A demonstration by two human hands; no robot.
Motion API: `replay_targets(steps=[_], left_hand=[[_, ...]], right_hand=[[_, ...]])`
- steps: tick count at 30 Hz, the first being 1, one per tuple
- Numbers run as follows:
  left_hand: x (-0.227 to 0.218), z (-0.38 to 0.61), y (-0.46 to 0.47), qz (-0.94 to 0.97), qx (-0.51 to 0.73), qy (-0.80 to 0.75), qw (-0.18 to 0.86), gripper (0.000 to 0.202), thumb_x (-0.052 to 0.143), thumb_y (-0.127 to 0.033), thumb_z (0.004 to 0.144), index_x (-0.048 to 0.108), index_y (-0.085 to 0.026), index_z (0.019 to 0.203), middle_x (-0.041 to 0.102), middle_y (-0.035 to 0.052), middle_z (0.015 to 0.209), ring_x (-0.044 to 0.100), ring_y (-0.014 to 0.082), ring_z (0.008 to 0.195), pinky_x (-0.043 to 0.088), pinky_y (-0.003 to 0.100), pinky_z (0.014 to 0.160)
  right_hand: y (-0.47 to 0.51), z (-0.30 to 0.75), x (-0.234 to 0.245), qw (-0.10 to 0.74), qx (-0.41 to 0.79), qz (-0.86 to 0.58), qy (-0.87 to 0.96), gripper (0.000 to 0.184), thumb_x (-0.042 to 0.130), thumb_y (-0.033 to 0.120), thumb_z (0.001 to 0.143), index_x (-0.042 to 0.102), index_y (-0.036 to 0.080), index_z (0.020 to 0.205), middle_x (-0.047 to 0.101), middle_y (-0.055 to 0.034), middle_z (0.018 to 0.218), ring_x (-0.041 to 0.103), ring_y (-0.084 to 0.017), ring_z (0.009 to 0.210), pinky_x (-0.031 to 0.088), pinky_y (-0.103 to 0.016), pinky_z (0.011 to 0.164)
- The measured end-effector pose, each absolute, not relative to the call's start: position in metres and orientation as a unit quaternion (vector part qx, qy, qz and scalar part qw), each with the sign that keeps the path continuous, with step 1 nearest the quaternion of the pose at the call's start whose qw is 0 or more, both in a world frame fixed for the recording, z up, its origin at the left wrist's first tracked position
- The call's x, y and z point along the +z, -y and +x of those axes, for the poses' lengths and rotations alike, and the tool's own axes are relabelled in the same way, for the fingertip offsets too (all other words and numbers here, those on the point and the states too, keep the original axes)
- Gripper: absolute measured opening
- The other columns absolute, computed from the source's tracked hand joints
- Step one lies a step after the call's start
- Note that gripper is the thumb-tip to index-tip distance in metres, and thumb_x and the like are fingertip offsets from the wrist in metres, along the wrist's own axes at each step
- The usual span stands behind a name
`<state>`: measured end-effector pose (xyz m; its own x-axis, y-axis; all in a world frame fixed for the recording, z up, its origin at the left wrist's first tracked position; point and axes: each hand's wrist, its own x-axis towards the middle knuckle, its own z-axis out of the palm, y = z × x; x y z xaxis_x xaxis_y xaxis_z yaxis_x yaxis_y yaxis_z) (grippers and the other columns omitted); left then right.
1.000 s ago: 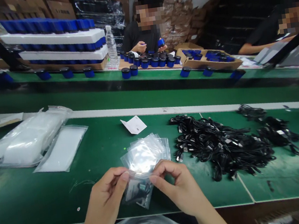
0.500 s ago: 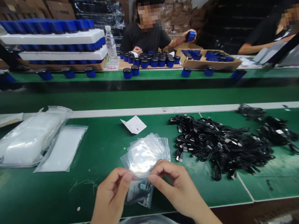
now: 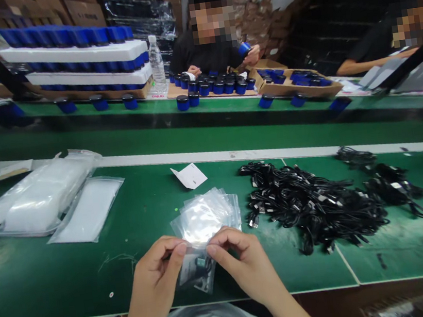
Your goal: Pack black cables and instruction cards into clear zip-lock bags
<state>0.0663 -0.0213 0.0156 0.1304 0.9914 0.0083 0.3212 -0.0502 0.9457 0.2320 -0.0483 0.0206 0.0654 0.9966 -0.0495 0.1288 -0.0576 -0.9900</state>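
Between my hands hangs a small clear plastic bag (image 3: 198, 274) with a dark cable and a metal plug visible inside. My left hand (image 3: 158, 269) pinches the upper left edge of this bag between thumb and fingertips. At the opposite side, my right hand (image 3: 240, 258) pinches the same top edge. Just beyond the fingers, a fanned stack of clear zip bags (image 3: 207, 213) lies on the green table. A folded white paper (image 3: 190, 176) rests behind the stack. To the right spreads a heap of black USB cables (image 3: 307, 203).
Large packs of clear bags (image 3: 41, 196) lie at the left. Behind a pale strip, a green conveyor belt (image 3: 220, 105) carries blue jars (image 3: 183, 103). Across it, a person (image 3: 201, 50) holds a blue jar. A water bottle (image 3: 157, 67) stands beside stacked white trays (image 3: 84, 53).
My right hand has shifted slightly left along the bag's top edge. Jars on the belt have moved a little to the right. The person opposite has drawn the held jar inward.
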Motion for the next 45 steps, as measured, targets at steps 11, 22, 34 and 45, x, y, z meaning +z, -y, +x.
replay_targets(steps=[11, 22, 34, 45], left_hand=[[0.014, 0.070, 0.020, 0.611, 0.381, -0.538, 0.439, 0.019, 0.057, -0.036, 0.080, 0.062, -0.020, 0.072, 0.062, -0.0023, 0.067, 0.059, 0.0111, 0.061, 0.048, 0.016, 0.056], [-0.003, 0.088, 0.036, 0.657, 0.374, -0.553, 0.349, 0.021, 0.038, -0.036, 0.091, 0.051, -0.020, 0.091, 0.066, -0.0002, 0.073, 0.065, 0.0135, 0.067, 0.052, 0.021, 0.060], [-0.009, 0.085, 0.039, 0.688, 0.434, -0.520, 0.260, 0.015, 0.042, -0.029, 0.089, 0.048, -0.023, 0.076, 0.063, -0.0048, 0.056, 0.062, 0.0117, 0.047, 0.046, 0.017, 0.045], [0.020, 0.080, 0.033, 0.660, 0.398, -0.492, 0.405, 0.015, 0.049, -0.027, 0.086, 0.058, -0.020, 0.077, 0.058, -0.0025, 0.071, 0.056, 0.0103, 0.061, 0.045, 0.016, 0.054]], right_hand=[[0.049, 0.229, 0.016, 0.489, 0.430, -0.551, 0.523, 0.013, 0.056, 0.021, 0.082, 0.060, 0.017, 0.070, 0.056, 0.0008, 0.068, 0.051, -0.013, 0.064, 0.040, -0.023, 0.060], [0.052, 0.194, -0.016, 0.579, 0.348, -0.565, 0.473, 0.021, 0.046, 0.025, 0.089, 0.046, 0.020, 0.068, 0.046, 0.0023, 0.068, 0.045, -0.012, 0.063, 0.037, -0.024, 0.060], [0.058, 0.191, -0.016, 0.535, 0.368, -0.533, 0.542, 0.024, 0.045, 0.028, 0.088, 0.039, 0.021, 0.066, 0.038, 0.0061, 0.056, 0.038, -0.010, 0.050, 0.031, -0.022, 0.049], [0.054, 0.212, 0.017, 0.550, 0.437, -0.524, 0.482, 0.016, 0.053, 0.025, 0.085, 0.053, 0.018, 0.071, 0.050, 0.0014, 0.068, 0.046, -0.012, 0.062, 0.037, -0.023, 0.058]])
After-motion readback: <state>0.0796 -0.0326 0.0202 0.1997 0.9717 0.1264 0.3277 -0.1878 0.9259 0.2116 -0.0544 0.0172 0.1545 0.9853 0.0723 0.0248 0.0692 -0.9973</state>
